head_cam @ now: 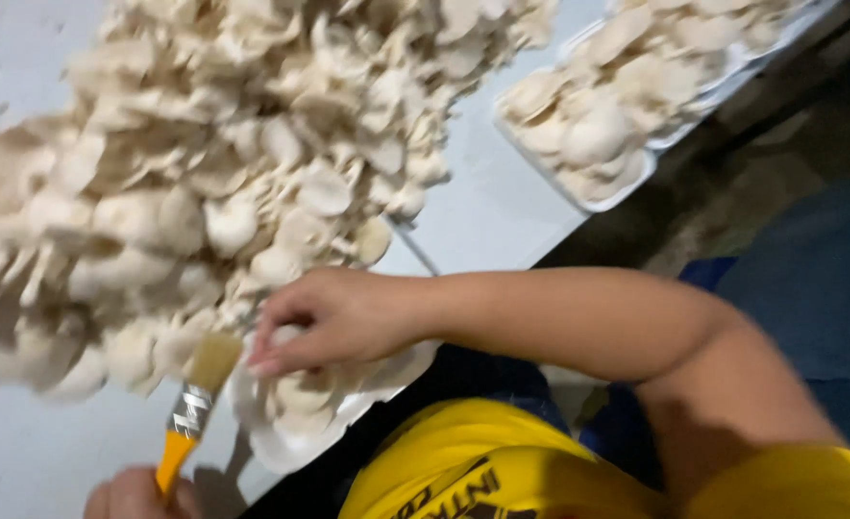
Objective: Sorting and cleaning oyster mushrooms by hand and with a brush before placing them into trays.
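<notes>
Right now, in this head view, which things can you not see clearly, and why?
- Left hand: cut off by the bottom edge; its grip on the orange-handled brush is only partly visible.
- Right hand: its fingertips curl down over a mushroom on the white tray, hiding the contact.
- Mushroom pile: motion blur.
- Far tray: blurred, cut by the top edge.

Under my right hand (333, 322) I see a white tray (290, 444) of cream mushrooms. Just left of that hand, the paintbrush (194, 399) shows pale tan bristles, a shiny silver band and a bright orange handle, which runs down into my left hand (135, 495). Above both hands the mushroom heap (223, 163) is off-white to beige, with darker tan shadows. The desk (487, 211) beyond my right hand is pale grey-blue. Below my right hand, my shirt (502, 471) is bright yellow with dark lettering.
</notes>
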